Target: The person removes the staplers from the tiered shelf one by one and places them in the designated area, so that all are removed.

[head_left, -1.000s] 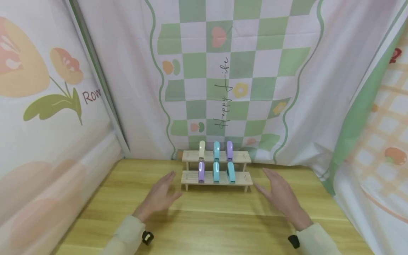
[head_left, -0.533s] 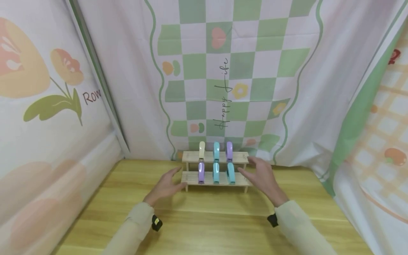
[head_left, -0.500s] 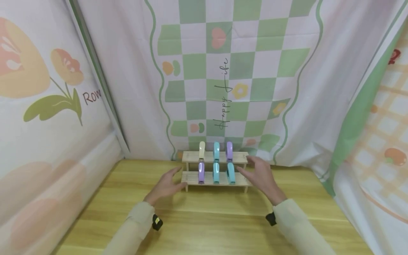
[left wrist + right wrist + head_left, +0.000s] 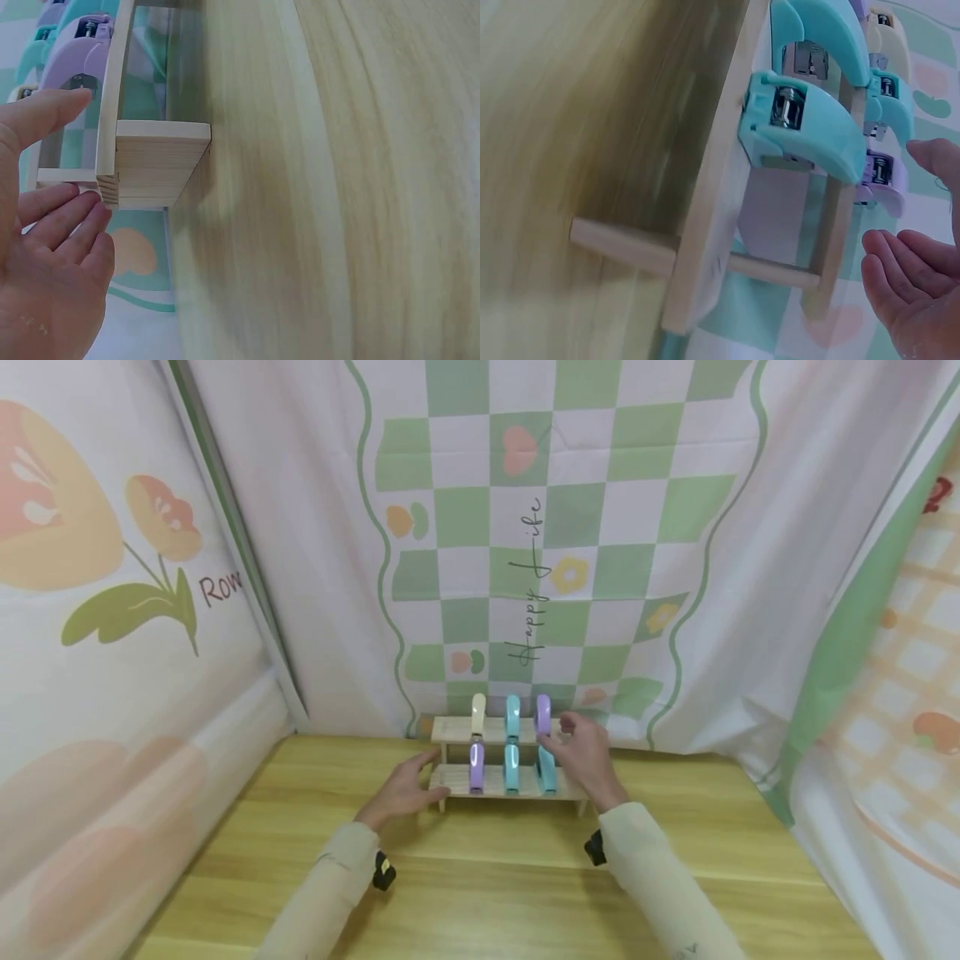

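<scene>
A two-tier wooden rack [image 4: 493,783] bears stapler-like plastic gadgets with arched handles and metal springs; their exact kind is unclear. On the upper tier are a cream one [image 4: 477,714], a teal one [image 4: 513,717] and a purple one [image 4: 543,713]. Below them stand a purple one [image 4: 477,767] and two teal ones [image 4: 512,767]. My left hand [image 4: 400,790] lies at the rack's left end, fingertips at its wood, thumb extended. My right hand [image 4: 587,760] spreads thumb and fingers beside the upper purple gadget [image 4: 889,184], apart from it in the right wrist view.
The rack stands at the back of a wooden table [image 4: 480,885]. Behind it hangs a green-and-white checked cloth [image 4: 517,527]. Printed curtains [image 4: 150,693] close in the sides. Black straps [image 4: 384,870] sit at both wrists.
My right hand has moved forward and left, from beside the rack to the upper purple gadget. My left hand has come in against the rack's left end. The gadgets have stayed in place.
</scene>
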Demonstrator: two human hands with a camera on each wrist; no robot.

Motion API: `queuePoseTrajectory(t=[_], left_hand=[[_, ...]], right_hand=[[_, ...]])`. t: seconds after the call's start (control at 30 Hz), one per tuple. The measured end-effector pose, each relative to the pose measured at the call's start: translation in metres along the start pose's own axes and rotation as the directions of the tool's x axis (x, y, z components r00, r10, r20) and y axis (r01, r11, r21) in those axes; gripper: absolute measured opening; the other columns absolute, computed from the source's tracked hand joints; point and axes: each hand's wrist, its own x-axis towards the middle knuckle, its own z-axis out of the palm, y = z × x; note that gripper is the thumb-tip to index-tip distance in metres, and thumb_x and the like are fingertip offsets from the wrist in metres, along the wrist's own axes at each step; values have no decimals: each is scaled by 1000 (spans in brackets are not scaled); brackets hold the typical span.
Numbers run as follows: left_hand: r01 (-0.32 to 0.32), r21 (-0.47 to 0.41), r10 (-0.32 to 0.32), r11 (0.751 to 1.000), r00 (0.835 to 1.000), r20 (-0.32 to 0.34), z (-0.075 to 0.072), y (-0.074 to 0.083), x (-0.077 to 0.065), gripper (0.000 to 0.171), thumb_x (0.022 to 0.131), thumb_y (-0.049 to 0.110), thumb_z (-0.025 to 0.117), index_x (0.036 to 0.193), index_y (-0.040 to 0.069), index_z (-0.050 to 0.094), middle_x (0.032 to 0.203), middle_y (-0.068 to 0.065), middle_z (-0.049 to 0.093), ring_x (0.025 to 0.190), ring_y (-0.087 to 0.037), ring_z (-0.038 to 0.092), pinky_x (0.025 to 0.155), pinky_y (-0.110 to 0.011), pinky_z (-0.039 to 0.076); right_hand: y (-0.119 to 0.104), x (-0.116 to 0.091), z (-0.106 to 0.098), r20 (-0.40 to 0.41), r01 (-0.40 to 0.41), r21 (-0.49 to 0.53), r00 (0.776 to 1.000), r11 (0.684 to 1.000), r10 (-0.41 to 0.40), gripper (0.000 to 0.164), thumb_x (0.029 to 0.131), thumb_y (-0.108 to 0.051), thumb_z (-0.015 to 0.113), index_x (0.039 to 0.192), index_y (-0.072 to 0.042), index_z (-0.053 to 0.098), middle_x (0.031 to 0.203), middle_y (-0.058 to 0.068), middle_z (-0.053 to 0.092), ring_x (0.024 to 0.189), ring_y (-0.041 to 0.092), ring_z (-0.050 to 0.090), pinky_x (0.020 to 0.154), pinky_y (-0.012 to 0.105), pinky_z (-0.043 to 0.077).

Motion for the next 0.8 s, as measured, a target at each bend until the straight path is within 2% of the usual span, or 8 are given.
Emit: queuePoseTrajectory(t=[0.2,0.33,0.57,0.8], left_hand=[[7,-26,-7,1000,1000,0,3,-3,0,86,89,25,84,161,6,41,163,-19,47,152,-45,42,125,-67,34],[-7,-59,7,998,1000,-2,5,-4,0,85,88,22,84,160,6,42,163,-19,47,152,-46,42,125,-68,33],[-19,-79,18,997,1000,-6,6,-5,0,82,89,19,84,159,6,44,163,-18,48,153,-45,40,127,-68,31],[-18,-94,17,995,1000,-5,6,-7,0,81,90,19,83,159,6,43,163,-18,48,153,-45,40,127,-67,31]], right_hand=[[1,5,15,-39,-39,59,998,998,41,51,91,-26,84,127,4,67,123,26,74,112,41,72,95,52,64],[-1,8,21,-73,-58,58,995,997,62,47,90,-25,84,123,4,68,116,25,76,106,39,74,92,51,65],[-5,10,27,-111,-101,60,988,993,107,42,89,-18,82,122,5,69,113,25,77,101,38,77,89,49,67],[-2,15,27,-110,-113,95,986,989,123,41,87,-11,76,122,6,69,113,26,76,101,39,76,88,48,67]])
